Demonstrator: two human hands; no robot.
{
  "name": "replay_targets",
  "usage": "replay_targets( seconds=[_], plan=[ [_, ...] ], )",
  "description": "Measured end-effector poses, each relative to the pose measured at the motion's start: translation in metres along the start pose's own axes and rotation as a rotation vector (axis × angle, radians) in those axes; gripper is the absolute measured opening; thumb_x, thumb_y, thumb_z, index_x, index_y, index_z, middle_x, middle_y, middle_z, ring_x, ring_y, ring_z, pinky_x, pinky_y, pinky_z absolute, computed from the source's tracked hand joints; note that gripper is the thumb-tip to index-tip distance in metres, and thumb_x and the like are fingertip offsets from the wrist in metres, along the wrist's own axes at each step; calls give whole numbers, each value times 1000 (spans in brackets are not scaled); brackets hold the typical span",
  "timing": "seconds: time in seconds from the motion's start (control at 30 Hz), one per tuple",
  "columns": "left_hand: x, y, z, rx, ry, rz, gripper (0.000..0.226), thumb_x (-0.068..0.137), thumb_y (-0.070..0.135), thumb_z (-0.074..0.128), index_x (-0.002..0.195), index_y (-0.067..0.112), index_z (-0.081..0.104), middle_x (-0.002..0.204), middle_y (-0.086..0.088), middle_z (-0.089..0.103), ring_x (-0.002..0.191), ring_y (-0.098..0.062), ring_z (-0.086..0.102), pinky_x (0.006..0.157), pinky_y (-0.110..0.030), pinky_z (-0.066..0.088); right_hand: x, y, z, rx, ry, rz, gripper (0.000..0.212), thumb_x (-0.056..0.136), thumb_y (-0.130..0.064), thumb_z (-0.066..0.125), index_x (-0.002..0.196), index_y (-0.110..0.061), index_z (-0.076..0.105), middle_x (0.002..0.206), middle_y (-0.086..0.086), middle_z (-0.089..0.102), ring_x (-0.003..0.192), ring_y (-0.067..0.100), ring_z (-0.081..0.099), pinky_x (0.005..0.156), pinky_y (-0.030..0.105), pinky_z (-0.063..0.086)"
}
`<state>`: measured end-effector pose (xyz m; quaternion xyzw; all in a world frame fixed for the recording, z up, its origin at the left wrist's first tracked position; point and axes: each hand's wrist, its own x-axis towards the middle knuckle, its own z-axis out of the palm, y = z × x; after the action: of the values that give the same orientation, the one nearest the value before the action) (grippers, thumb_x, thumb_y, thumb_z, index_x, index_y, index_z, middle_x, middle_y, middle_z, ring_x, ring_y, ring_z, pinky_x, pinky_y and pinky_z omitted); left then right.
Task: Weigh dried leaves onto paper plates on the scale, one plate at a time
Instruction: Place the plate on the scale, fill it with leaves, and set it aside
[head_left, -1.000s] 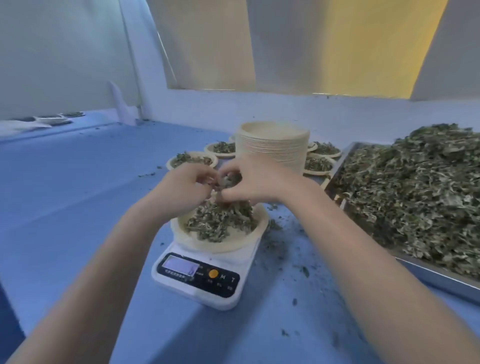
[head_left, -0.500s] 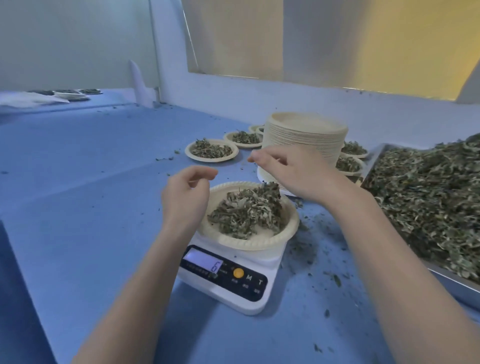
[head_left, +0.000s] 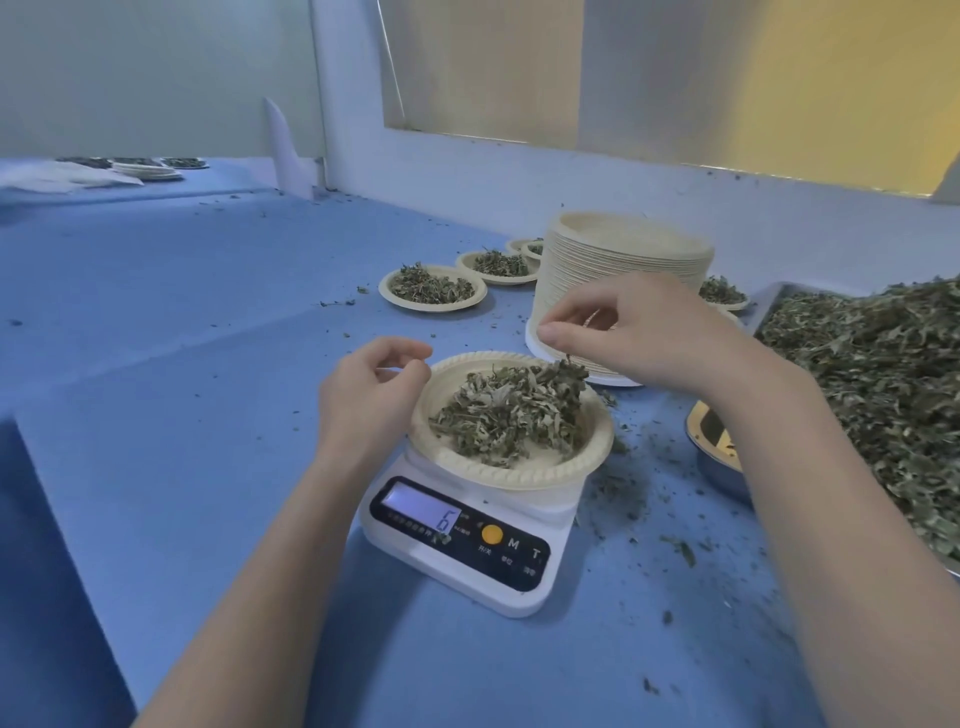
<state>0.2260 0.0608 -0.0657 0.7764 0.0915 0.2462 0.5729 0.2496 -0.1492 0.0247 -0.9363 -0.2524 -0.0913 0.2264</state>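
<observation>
Right hand (head_left: 654, 332) lifted; leaves (head_left: 511, 410) on plate (head_left: 519, 475).

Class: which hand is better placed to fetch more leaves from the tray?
Right hand: it hovers beside the tray of leaves, on that side. The left hand sits across the plate.

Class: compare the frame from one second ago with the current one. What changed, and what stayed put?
Both hands let go of the leaf clump and lifted apart: left hand to the plate's left edge, right hand up and right. Plate, leaves and scale stayed put.
</observation>
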Motion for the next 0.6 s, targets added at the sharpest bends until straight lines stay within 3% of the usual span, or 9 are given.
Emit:
replay_targets(
  seconds=[0.13, 0.27, 0.6],
  plan=[
    [1, -1, 0, 5, -3, -2, 20, 82, 16, 59, 80, 35, 67, 84, 14, 66, 77, 3, 58, 65, -13, 41, -2, 3, -4, -6, -27, 1, 15, 85, -46, 63, 91, -35, 71, 82, -21, 64, 79, -11, 56, 58, -2, 37],
    [1, -2, 0, 0, -19, 1, 20, 82, 17, 59, 80, 35, 67, 85, 13, 65, 80, -1, 59, 70, -18, 44, -4, 4, -6, 0, -41, 4, 13, 84, -45, 65, 89, -35, 72, 80, -19, 65, 79, -12, 56, 61, 2, 39],
    [1, -2, 0, 29, -39, 4, 19, 82, 18, 61, 79, 36, 66, 83, 15, 64, 75, 3, 57, 62, -16, 40, -6, 5, -7, -14, -118, 11, 12, 83, -47, 65, 90, -39, 71, 86, -19, 65, 80, -9, 57, 65, 10, 39]
  ],
)
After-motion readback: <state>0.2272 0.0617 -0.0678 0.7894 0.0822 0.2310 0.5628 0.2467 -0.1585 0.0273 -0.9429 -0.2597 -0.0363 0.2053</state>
